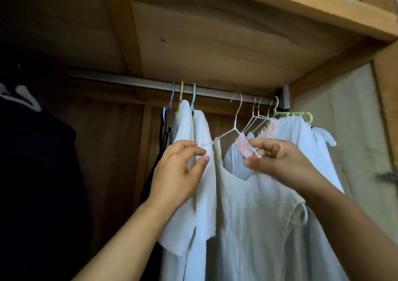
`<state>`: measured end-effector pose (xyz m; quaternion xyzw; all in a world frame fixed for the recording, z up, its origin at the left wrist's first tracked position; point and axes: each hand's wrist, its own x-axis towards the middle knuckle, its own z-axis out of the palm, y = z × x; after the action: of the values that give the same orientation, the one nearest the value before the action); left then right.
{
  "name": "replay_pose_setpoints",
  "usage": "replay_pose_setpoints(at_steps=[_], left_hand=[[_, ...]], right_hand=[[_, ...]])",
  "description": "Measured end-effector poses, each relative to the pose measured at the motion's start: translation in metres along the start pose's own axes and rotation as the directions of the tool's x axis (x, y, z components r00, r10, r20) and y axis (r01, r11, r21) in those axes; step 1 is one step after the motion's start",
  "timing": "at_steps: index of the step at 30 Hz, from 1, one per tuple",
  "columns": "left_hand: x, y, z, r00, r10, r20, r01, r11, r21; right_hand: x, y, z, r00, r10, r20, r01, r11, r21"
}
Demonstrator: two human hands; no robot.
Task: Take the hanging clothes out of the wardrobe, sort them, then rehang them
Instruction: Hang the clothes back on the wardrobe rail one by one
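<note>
Head view: your right hand [277, 158] pinches a hanger [234, 130], hook below the rail [150, 84]; left hand [181, 168], fingers loosely curled, touches the dress [247, 205]; several garments already hang.

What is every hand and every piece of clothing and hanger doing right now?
Left hand: open, fingers on the hanger's left end.
Right hand: pinching the hanger's right arm.
White wire hanger: hook near the rail; whether it is hooked on is unclear.
White dress: draped on that hanger.
Rail: holding several other hangers.

No text, label, brand, number or sign can be read anywhere in this view.
</note>
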<state>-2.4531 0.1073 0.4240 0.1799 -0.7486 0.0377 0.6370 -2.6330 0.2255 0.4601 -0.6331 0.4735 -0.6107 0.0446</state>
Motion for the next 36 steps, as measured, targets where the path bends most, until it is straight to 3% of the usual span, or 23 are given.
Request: replay_pose_setpoints(at_steps=[4, 9, 16, 27, 36], left_hand=[[0.051, 0.005, 0.008, 0.990, 0.125, -0.059, -0.116, 0.985, 0.128], [0.091, -0.004, 0.021, 0.983, 0.186, -0.014, -0.175, 0.946, 0.274], [0.105, -0.019, 0.029, 0.979, 0.206, -0.014, -0.192, 0.936, 0.294], [0.099, -0.027, 0.025, 0.981, 0.196, -0.010, -0.183, 0.932, 0.312], [0.079, -0.020, 0.013, 0.991, 0.134, 0.024, -0.134, 0.934, 0.332]], right_hand=[[0.067, 0.011, 0.010, 0.996, -0.084, -0.004, 0.084, 0.996, -0.021], [0.135, 0.025, 0.017, 0.992, -0.121, -0.031, 0.119, 0.992, -0.051], [0.185, 0.025, 0.032, 0.992, -0.123, -0.010, 0.122, 0.992, -0.042], [0.179, 0.031, 0.066, 0.987, -0.109, 0.117, 0.115, 0.992, -0.044], [0.146, 0.028, 0.061, 0.998, -0.062, 0.030, 0.063, 0.998, -0.020]])
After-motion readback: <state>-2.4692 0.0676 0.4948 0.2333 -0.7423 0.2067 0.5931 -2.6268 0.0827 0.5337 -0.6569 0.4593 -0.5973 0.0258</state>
